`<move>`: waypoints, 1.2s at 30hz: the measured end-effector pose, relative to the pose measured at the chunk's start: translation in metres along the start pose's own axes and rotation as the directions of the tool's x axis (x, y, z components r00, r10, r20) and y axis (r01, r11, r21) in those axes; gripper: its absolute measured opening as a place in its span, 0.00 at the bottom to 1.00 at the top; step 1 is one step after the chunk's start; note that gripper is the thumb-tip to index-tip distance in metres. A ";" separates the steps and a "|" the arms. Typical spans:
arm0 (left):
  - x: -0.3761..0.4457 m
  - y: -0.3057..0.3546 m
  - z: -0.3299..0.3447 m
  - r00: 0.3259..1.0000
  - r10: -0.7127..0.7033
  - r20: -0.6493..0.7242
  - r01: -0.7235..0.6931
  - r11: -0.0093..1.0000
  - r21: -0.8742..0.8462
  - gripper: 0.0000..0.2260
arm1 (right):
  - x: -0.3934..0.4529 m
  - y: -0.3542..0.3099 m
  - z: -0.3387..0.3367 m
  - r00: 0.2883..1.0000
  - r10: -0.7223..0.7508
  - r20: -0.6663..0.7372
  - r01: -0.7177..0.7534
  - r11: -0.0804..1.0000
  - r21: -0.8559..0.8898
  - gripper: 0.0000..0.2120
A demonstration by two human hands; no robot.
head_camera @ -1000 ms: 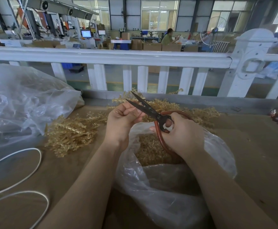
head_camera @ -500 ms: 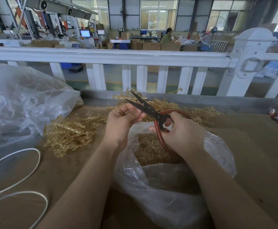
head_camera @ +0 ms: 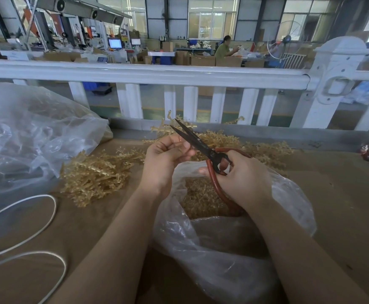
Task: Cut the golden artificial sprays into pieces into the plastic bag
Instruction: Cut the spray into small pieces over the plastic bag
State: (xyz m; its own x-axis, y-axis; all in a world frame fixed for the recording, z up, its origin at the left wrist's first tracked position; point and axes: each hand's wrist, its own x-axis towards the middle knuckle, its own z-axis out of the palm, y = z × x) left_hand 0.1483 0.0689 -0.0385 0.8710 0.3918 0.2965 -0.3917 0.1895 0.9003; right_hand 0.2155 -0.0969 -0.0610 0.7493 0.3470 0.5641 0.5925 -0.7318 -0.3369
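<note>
- My right hand [head_camera: 242, 176] is gripping the scissors [head_camera: 201, 145] by their red loop handles, fingers curled through them.
- The blades are standing slightly apart, tips pointing up and away toward the railing [head_camera: 148, 73].
- My left hand [head_camera: 166, 159] is curling its fingers just beside the blades; it is probably pinching a short bit of spray, but the piece is too small to make out.
- Both hands are hovering over the open mouth of the bag [head_camera: 223, 249].
- Cut pieces [head_camera: 201, 198] are lying inside the bag.
- Uncut sprays [head_camera: 95, 174] are lying heaped on the table [head_camera: 343, 194], left of the bag and behind my hands.
- A second, larger bag [head_camera: 30, 137] is sitting at far left, with white cord [head_camera: 47, 216] looping in front of it.
</note>
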 end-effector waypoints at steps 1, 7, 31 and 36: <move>0.000 -0.001 0.000 1.000 0.005 -0.007 -0.004 1.000 0.010 0.05 | 0.000 0.000 0.000 1.000 0.003 0.004 -0.003 1.000 0.000 0.37; -0.001 -0.002 0.001 0.997 0.083 -0.002 -0.082 0.985 0.154 0.07 | 0.001 -0.002 -0.003 1.000 -0.023 -0.015 0.023 1.000 -0.005 0.43; 0.001 -0.001 0.001 0.992 0.057 0.116 -0.075 0.986 0.150 0.10 | -0.001 0.000 -0.002 0.999 -0.038 0.005 0.038 0.998 0.048 0.39; 0.000 0.002 0.003 0.994 0.066 0.086 -0.082 0.976 0.202 0.09 | -0.001 0.001 -0.001 0.999 -0.034 0.018 0.033 0.997 0.073 0.43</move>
State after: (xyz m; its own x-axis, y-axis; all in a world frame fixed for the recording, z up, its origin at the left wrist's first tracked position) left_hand 0.1482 0.0665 -0.0361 0.8655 0.3244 0.3816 -0.3940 -0.0294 0.9186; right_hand 0.2153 -0.0986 -0.0607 0.7338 0.3824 0.5615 0.6367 -0.6753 -0.3722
